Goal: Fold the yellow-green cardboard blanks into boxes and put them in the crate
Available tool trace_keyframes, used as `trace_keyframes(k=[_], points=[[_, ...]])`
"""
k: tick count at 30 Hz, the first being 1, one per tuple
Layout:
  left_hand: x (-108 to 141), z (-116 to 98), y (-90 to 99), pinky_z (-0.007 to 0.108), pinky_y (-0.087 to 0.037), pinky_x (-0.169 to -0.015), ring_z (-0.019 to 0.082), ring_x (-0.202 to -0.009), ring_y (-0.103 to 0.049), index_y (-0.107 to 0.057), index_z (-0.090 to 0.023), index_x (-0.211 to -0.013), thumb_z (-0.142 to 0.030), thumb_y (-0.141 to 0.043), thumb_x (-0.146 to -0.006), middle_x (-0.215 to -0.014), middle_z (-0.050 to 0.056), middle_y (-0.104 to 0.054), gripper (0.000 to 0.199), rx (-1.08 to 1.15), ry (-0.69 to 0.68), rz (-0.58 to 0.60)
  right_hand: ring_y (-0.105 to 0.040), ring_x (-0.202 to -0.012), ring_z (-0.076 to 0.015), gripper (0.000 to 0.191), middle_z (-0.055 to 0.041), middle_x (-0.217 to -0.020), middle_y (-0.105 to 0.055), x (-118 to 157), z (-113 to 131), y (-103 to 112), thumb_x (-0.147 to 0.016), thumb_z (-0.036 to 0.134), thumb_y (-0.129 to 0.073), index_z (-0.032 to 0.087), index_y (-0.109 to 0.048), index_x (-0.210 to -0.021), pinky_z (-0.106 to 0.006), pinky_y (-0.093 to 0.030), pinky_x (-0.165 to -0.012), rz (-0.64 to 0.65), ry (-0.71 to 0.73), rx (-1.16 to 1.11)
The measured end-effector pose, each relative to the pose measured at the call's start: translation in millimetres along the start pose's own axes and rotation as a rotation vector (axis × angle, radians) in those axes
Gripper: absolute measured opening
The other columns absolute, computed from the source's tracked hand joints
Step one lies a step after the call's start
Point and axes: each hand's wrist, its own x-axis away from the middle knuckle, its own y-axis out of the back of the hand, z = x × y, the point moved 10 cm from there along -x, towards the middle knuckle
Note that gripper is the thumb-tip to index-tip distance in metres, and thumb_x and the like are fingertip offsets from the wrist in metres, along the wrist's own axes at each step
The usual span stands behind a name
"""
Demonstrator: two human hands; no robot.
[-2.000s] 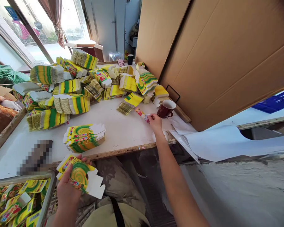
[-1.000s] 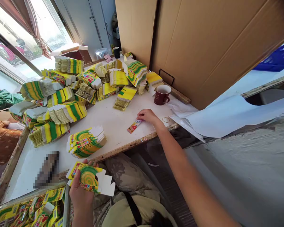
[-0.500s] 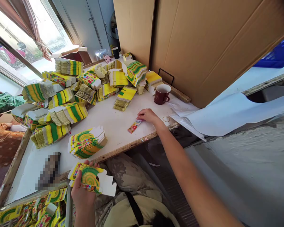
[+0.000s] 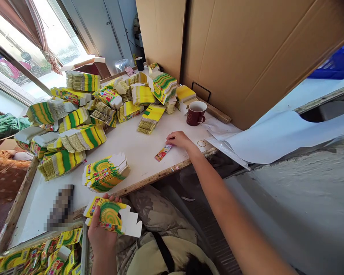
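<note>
- The left hand [image 4: 103, 233] clamps a yellow-green carton [image 4: 110, 215], thumb across its printed face and fingers behind. The carton is tilted, just off the table's near edge, above the person's lap; a loosened grip could drop it there.
- Too hard a thumb press could dent the card, which looks thin.
- The carton's white flaps [image 4: 133, 224] stick out unsupported toward the right; a knock against the lap or table edge could crease them.
- The right hand [image 4: 179, 139] has its fingers bunched together, apparently pinching one end of a printed sachet [image 4: 163, 153] on the white table [image 4: 149, 168]. The thumb's exact hold cannot be told; with so little gripped, the sachet could slip free.
- The mug [image 4: 196, 114] stands near the right hand, so a wide swing could tip it.
- The carton stack [image 4: 106, 172] lies close to the table's near edge, just beyond the left hand; a careless lift could spill it.
</note>
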Motion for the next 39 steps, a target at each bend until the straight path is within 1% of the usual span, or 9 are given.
trace_keyframes(k=[7, 15, 20, 24, 27, 30, 35, 36, 39], points=[[1, 2, 0.0, 0.037, -0.060, -0.072, 0.024, -0.080, -0.071, -0.068, -0.018, -0.108, -0.034, -0.053, -0.081, -0.090, 0.008, -0.072, 0.034, 0.017, 0.027, -0.040, -0.056, -0.067, -0.0135, 0.012, 0.0009, -0.072, -0.070, -1, 0, -1, -0.073, 0.029, -0.068, 0.020, -0.075, -0.073, -0.023, -0.035, -0.060, 0.009, 0.013, 0.037], [-2, 2, -4.9, 0.043, -0.056, -0.090, 0.023, -0.086, -0.070, -0.070, -0.017, -0.103, -0.034, -0.054, -0.082, -0.092, 0.009, -0.072, 0.031, 0.040, -0.007, 0.045, -0.058, -0.068, -0.0137, 0.011, 0.0010, -0.072, -0.070, -2, -2, -3, -0.075, 0.029, -0.068, 0.020, -0.075, -0.073, -0.024, -0.037, -0.062, 0.008, 0.037, 0.081], [0, 3, -8.3, 0.044, -0.055, -0.092, 0.022, -0.084, -0.069, -0.070, -0.016, -0.102, -0.033, -0.054, -0.083, -0.089, 0.008, -0.072, 0.030, 0.067, -0.004, 0.049, -0.059, -0.072, -0.0148, 0.018, -0.0014, -0.081, -0.070, 0, 3, -2, -0.080, 0.034, -0.065, 0.020, -0.074, -0.080, -0.024, -0.039, -0.065, 0.007, 0.068, 0.118], [1, 6, -11.6, 0.041, -0.057, -0.086, 0.022, -0.081, -0.070, -0.070, -0.016, -0.099, -0.033, -0.058, -0.079, -0.087, 0.008, -0.072, 0.029, 0.081, 0.020, 0.058, -0.058, -0.078, -0.0168, 0.026, -0.0032, -0.091, -0.066, 1, 13, -8, -0.069, 0.039, -0.076, 0.021, -0.073, -0.088, -0.025, -0.040, -0.067, 0.047, 0.122, 0.172], [2, 9, -11.1, 0.040, -0.057, -0.085, 0.023, -0.081, -0.071, -0.070, -0.016, -0.095, -0.032, -0.064, -0.076, -0.086, 0.007, -0.073, 0.027, 0.079, 0.016, 0.064, -0.055, -0.082, -0.0197, 0.026, -0.0052, -0.088, -0.062, 5, 28, -17, -0.063, 0.038, -0.080, 0.020, -0.069, -0.077, -0.026, -0.040, -0.070, 0.088, 0.199, 0.212], [7, 13, -12.7, 0.039, -0.056, -0.083, 0.022, -0.080, -0.071, -0.071, -0.015, -0.095, -0.033, -0.069, -0.073, -0.084, 0.007, -0.073, 0.028, 0.094, 0.018, 0.076, -0.053, -0.080, -0.0216, 0.023, -0.0060, -0.078, -0.059, 12, 41, -28, -0.066, 0.038, -0.075, 0.020, -0.062, -0.067, -0.029, -0.040, -0.070, 0.117, 0.272, 0.219], [12, 16, -21.9, 0.039, -0.055, -0.084, 0.023, -0.081, -0.070, -0.070, -0.014, -0.092, -0.033, -0.077, -0.067, -0.081, 0.007, -0.071, 0.033, 0.177, 0.027, 0.120, -0.054, -0.060, -0.0198, 0.013, -0.0020, -0.063, -0.060, 8, 15, -50, -0.071, 0.035, -0.065, 0.024, -0.058, -0.073, -0.030, -0.040, -0.059, 0.199, 0.173, 0.165], [12, 15, -21.9, 0.038, -0.054, -0.084, 0.024, -0.084, -0.070, -0.070, -0.014, -0.091, -0.033, -0.078, -0.066, -0.081, 0.007, -0.071, 0.032, 0.185, 0.021, 0.120, -0.056, -0.062, -0.0207, 0.015, -0.0023, -0.066, -0.063, 6, 8, -53, -0.070, 0.036, -0.066, 0.025, -0.059, -0.076, -0.031, -0.041, -0.060, 0.196, 0.140, 0.147], [14, 14, -18.6, 0.038, -0.054, -0.084, 0.026, -0.088, -0.070, -0.069, -0.014, -0.090, -0.033, -0.079, -0.065, -0.081, 0.007, -0.071, 0.033, 0.187, 0.010, 0.102, -0.061, -0.075, -0.0230, 0.021, -0.0077, -0.091, -0.073, 2, -4, -54, -0.070, 0.035, -0.068, 0.026, -0.065, -0.089, -0.034, -0.045, -0.072, 0.157, 0.100, 0.092]])
